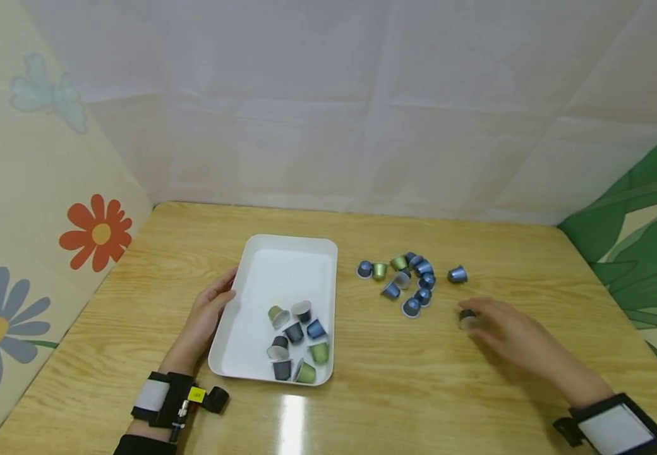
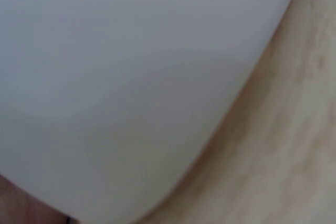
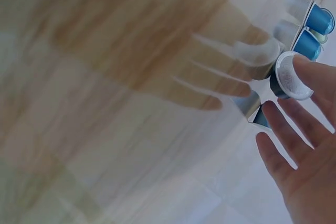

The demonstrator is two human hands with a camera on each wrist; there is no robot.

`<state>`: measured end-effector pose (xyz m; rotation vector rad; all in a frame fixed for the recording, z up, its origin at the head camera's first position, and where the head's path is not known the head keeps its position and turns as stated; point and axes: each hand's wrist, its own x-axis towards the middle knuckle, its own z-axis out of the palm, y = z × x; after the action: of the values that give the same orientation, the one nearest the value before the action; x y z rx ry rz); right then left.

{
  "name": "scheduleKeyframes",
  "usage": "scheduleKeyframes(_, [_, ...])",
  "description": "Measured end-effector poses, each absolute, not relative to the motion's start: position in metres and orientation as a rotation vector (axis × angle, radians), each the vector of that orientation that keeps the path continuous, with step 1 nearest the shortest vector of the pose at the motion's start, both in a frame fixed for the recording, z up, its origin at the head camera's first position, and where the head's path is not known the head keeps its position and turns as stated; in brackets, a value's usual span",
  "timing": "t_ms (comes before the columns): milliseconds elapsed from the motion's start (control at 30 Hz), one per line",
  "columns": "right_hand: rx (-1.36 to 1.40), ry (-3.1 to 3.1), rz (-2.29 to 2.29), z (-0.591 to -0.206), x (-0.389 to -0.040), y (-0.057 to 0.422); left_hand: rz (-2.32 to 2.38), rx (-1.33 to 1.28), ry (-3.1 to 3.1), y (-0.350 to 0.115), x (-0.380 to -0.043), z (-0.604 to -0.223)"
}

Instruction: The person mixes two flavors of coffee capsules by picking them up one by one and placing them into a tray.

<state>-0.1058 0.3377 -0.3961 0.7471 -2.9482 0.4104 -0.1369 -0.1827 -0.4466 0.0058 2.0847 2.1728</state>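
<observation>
We observed a smooth white tray (image 1: 283, 275) and a dark, round-lidded capsule (image 1: 468, 319). The left hand (image 1: 203, 316) touched the tray, finger closure unclear; the right hand (image 1: 513, 338) pinched the capsule.

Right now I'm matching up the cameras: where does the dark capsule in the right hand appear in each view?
Head: dark capsule right of centre, in the right hand.
Left wrist: not in it.
Right wrist: near the right edge, slightly above mid-height.
Shared landmark: wooden tabletop, in all three.
</observation>
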Motion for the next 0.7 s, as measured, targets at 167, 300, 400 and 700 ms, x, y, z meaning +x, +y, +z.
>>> scheduleKeyframes(167, [0.747, -3.004, 0.393, -0.3980, -0.1066, 0.3346, 2.190, 0.009, 2.064, -0.1828, -0.1379, -0.4472])
scheduleKeyframes(300, [0.726, -3.037, 0.365, -0.3989, -0.1073, 0.3318, 2.194, 0.007, 2.063, -0.1832, -0.1384, -0.4488])
scheduleKeyframes(400, [0.704, -3.047, 0.355, -0.3990, -0.1076, 0.3306, 2.190, -0.004, 2.066, -0.1833, -0.1385, -0.4497])
scheduleKeyframes(700, [0.650, -3.044, 0.357, -0.3994, -0.1057, 0.3293, 2.199, -0.008, 2.064, -0.1835, -0.1388, -0.4491])
